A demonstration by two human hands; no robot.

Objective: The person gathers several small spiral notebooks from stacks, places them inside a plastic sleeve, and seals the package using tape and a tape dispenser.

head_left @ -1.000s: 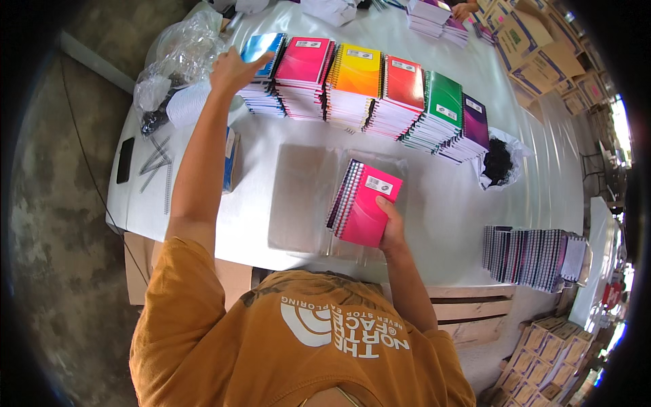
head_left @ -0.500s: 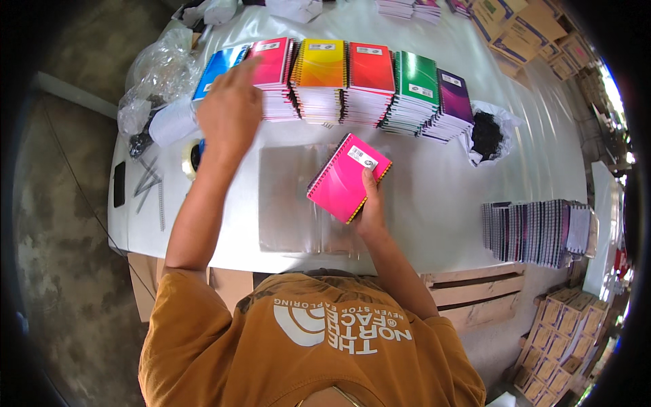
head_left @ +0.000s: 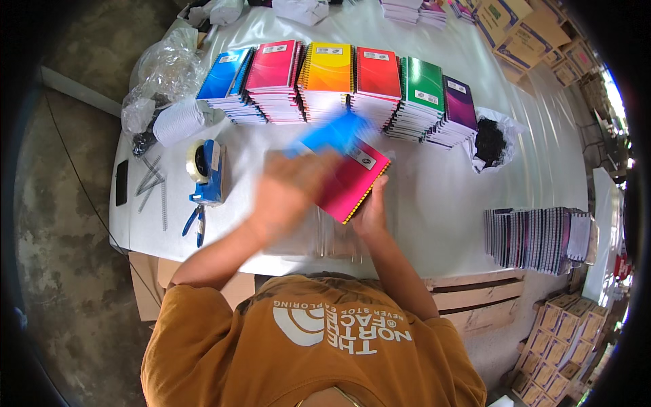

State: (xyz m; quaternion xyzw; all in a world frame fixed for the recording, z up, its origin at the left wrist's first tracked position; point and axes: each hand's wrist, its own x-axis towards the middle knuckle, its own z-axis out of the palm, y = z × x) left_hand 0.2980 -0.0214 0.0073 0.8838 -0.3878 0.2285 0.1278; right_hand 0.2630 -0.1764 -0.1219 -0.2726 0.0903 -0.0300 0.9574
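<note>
A blue notebook (head_left: 336,132), gripped in the blurred left hand (head_left: 291,190), is being brought onto the pink notebook (head_left: 352,182) clasped by the right hand (head_left: 369,210) above the table (head_left: 434,197), so squaring their edges is probably being called for next.

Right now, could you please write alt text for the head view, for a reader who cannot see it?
A person in an orange shirt holds a pink spiral notebook in the right hand while the blurred left hand brings a blue notebook onto it, above a white table. Coloured notebook stacks line the far edge; a tape dispenser sits left.
</note>
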